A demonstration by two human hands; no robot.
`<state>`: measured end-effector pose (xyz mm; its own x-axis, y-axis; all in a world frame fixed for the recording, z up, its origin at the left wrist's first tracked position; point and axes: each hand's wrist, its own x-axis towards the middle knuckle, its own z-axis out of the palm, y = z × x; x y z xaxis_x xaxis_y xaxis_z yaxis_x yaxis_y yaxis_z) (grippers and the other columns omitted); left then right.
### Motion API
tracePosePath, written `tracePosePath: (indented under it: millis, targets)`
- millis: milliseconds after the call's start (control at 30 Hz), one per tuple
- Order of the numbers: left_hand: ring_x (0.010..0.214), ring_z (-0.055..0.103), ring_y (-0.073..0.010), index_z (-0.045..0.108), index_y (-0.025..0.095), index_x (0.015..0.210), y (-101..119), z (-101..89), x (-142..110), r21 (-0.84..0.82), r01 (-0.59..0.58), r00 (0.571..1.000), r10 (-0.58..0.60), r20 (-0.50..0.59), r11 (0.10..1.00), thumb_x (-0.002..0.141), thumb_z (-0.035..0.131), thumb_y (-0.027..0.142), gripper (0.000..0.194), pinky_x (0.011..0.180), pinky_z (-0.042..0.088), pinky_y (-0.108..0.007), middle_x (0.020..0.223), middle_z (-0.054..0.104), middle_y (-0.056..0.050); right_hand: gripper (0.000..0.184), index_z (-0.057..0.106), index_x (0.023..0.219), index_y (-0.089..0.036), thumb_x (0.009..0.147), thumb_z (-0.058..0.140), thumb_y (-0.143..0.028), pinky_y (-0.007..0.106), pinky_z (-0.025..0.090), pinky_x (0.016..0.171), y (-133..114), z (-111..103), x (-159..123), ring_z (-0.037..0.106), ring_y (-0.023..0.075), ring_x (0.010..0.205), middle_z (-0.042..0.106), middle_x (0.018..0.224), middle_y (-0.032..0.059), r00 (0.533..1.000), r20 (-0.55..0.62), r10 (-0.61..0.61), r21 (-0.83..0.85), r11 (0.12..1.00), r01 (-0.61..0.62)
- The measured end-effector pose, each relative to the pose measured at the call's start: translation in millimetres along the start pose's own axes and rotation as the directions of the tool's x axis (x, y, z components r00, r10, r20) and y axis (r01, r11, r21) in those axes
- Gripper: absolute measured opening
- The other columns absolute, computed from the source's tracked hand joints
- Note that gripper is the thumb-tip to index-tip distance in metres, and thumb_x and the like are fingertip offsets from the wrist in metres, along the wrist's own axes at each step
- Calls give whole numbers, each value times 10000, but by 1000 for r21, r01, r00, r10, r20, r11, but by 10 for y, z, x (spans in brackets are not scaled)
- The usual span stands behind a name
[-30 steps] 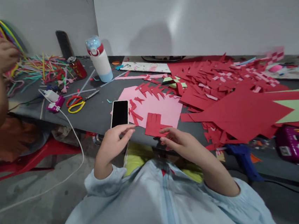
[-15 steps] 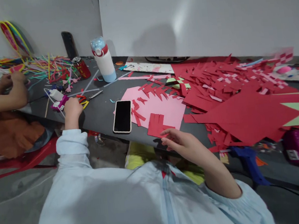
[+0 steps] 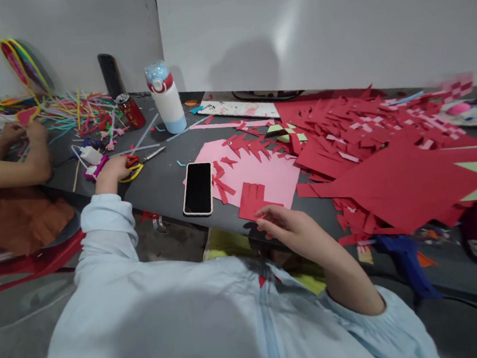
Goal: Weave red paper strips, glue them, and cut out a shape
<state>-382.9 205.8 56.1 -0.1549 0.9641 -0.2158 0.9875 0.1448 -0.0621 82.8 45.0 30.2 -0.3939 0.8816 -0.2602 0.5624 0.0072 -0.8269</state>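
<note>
My left hand [image 3: 113,169] is at the left of the table, fingers curled at the handles of scissors [image 3: 135,167] with red and yellow grips. The blades lie on the table, pointing right; the fingertips are partly hidden. My right hand [image 3: 285,225] hovers at the table's front edge, fingers bent and apart, holding nothing. Its fingertips overlap the corner of a red paper piece cut into strips [image 3: 249,199]; contact cannot be told. That piece lies on a pink sheet [image 3: 258,171], with a spiky red paper shape [image 3: 246,144] behind it.
A phone [image 3: 198,189] lies left of the pink sheet. Behind stand a white bottle [image 3: 169,107] and a red can [image 3: 130,110]. Red paper cuttings [image 3: 363,122] pile up at right, near a blue glue gun [image 3: 407,261]. Another person's arm [image 3: 18,166] is at far left.
My left hand has shifted slightly left, and the scissors' yellow handle has swung toward me. My right hand has stayed nearly still. The view has tilted slightly.
</note>
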Motion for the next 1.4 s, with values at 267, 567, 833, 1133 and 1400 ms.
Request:
tracePosePath:
  millis: [267,567,833,1133,1400]
  targets:
    - [898,646,-259,694,117,978,189,-110,-182,74,-73,997,72,13,995,833,541,289,273,801,463,-301,982,721,-145,253,639,982,-235,923,516,-448,321,529,685,46,7,14,691,189,723,739,836,40,999,-41,-19,59,998,21]
    - [1041,604,-242,631,150,1145,1455,-51,-1067,-270,-527,849,486,-209,806,904,518,304,308,948,455,-352,1123,660,-110,379,649,920,-199,732,721,-520,300,578,627,-73,405,397,650,152,657,653,704,3,993,-116,4,587,807,66]
    - [794,608,-175,606,140,1150,2455,249,-1665,-634,-609,738,633,-234,476,914,560,241,261,745,481,-301,955,646,-75,457,632,919,-209,701,733,-598,358,556,813,-7,351,211,667,203,859,711,892,48,932,-359,53,586,790,181]
    - [701,585,-127,544,212,1209,2870,487,-1970,-814,-488,824,475,-310,315,868,595,192,345,714,490,-294,924,640,-22,440,645,917,-226,681,768,-575,325,545,775,163,214,-89,649,174,801,701,885,26,866,-475,154,595,781,187]
    - [781,662,-153,469,225,1181,3059,521,-2248,-823,-442,861,427,-277,357,899,559,195,298,760,534,-312,1032,693,-64,468,621,988,-226,685,787,-542,368,565,808,302,47,-249,705,217,871,735,937,61,866,-480,141,569,802,185]
